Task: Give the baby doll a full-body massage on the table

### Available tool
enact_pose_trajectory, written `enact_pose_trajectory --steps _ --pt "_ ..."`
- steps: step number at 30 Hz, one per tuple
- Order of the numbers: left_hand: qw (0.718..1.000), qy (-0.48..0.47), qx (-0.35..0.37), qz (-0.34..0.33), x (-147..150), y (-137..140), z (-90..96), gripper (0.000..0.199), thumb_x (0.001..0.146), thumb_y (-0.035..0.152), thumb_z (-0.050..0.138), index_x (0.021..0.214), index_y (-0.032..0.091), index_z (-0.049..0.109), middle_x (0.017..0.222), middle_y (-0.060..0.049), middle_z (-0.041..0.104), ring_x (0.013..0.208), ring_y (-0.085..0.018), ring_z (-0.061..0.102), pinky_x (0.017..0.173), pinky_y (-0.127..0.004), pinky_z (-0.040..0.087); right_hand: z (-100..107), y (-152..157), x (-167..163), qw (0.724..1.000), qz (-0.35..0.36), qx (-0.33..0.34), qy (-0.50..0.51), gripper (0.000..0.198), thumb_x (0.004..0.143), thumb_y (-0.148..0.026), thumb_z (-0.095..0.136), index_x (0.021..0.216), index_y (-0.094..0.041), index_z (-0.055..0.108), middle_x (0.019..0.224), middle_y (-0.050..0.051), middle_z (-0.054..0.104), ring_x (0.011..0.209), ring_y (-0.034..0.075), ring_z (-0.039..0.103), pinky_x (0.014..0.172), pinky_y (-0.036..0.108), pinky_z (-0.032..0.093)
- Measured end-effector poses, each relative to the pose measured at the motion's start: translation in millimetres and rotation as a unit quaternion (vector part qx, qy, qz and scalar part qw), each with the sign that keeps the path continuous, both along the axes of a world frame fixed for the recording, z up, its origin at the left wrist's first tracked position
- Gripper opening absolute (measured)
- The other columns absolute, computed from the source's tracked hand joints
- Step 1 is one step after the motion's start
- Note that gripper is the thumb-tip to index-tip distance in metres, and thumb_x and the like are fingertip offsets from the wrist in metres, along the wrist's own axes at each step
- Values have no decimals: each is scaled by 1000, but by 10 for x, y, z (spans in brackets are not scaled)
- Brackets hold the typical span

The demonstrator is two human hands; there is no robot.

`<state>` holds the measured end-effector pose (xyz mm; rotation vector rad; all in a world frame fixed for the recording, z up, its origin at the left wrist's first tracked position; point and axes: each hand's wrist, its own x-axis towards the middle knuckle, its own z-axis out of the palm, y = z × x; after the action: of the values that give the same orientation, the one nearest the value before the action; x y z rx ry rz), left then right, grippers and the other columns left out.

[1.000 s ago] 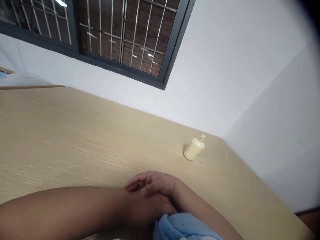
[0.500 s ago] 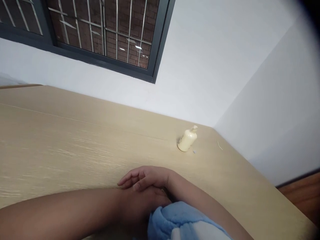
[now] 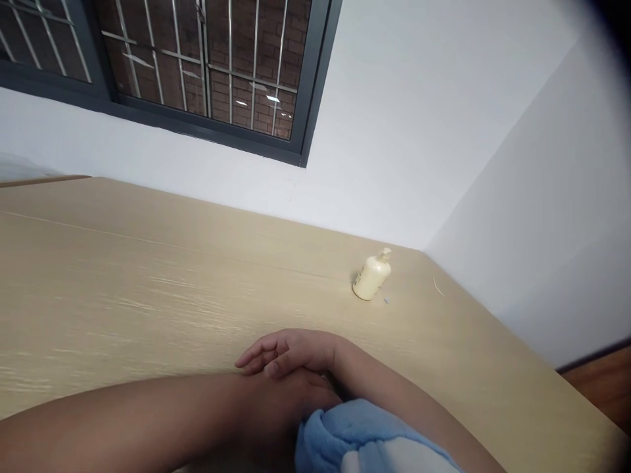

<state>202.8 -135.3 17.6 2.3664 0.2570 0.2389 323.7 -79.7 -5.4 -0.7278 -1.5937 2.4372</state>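
My right hand (image 3: 293, 349) lies across the back of my left wrist, its fingers stretched out and loosely curved, with nothing seen in them. From the left comes my left forearm, and my left hand (image 3: 300, 387) rests crossed beneath the right one. A soft blue and white cloth (image 3: 365, 424), perhaps clothing, covers the near side of the left hand, so its fingers are mostly hidden. Nearest beyond the hands is a cream pump bottle (image 3: 372, 279), upright on the light wood table (image 3: 172, 309) and apart from both hands.
A small bluish scrap (image 3: 386, 301) lies by the bottle's base. Farther right is a thin pale strand (image 3: 437, 286). White walls (image 3: 394, 131) meet behind the table's corner, and a dark-framed window (image 3: 197, 125) with metal bars is at the upper left.
The whole view has shifted slightly. Both hands keep their crossed position, and the bottle stands in the same place.
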Motion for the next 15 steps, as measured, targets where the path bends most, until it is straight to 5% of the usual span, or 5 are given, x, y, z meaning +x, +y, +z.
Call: enact_pose_trajectory --steps 15 --pt "999 -22 -40 0 -55 6 -3 26 71 18 69 97 19 73 102 -5 75 91 -24 71 84 -31 54 30 -10 8 1000 0 -2 -18 60 66 -33 89 123 -22 70 121 6 69 113 19 63 101 31 42"
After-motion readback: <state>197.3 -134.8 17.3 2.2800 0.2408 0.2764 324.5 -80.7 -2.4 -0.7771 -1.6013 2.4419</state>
